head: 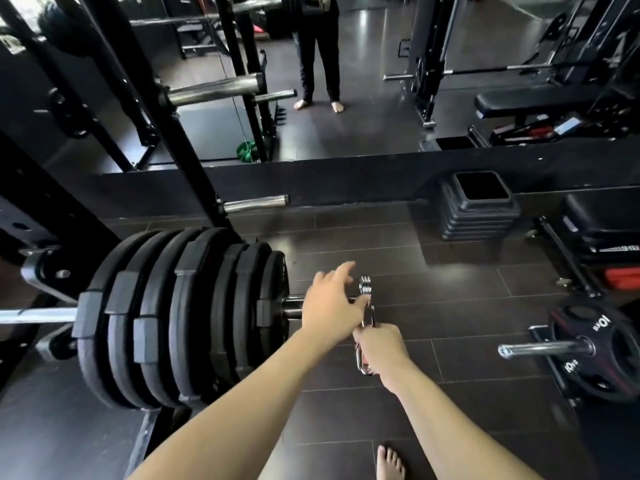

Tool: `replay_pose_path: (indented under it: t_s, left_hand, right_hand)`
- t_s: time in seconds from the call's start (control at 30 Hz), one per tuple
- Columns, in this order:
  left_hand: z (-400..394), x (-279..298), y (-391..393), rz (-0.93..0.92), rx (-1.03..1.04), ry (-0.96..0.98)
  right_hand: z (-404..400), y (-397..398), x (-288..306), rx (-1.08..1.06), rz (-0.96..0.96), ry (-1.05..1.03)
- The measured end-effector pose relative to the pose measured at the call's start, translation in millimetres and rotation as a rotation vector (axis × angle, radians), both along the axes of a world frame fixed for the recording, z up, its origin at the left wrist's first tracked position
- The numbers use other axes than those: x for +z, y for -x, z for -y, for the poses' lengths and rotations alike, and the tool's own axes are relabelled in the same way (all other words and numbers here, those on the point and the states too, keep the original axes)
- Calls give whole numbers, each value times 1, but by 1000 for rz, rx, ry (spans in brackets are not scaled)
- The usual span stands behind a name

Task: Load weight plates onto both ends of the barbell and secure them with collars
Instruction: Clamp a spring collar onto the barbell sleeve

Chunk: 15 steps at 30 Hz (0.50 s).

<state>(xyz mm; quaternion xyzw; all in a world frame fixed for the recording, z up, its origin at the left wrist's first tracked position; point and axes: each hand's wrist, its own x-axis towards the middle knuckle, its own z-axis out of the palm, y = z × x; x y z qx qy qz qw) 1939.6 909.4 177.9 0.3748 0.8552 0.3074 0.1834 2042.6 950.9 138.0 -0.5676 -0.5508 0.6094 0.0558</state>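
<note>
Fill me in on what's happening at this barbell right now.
A person is finishing one end of a racked barbell. Several black weight plates already sit packed together on the barbell sleeve. The right hand squeezes the handles of a chrome spring collar, holding it at the sleeve's tip, while the left hand reaches over the sleeve end beside it. The collar is not yet against the plates. A spare 10 kg plate rests on a storage peg to the right.
</note>
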Motion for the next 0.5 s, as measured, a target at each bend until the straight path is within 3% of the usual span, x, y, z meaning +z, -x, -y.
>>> replay_pose_path:
  t_s: [0.07, 0.27, 0.5]
  left_hand:
    - [-13, 3, 6, -135, -140, 46]
    - [-44, -12, 38, 406, -120, 196]
    - [-61, -21, 53, 500, -183, 306]
  right_hand:
    - [-5, -2, -8, 15, 61, -3]
    - [-7, -6, -24, 95, 141, 42]
    - [-5, -8, -40, 81, 119, 95]
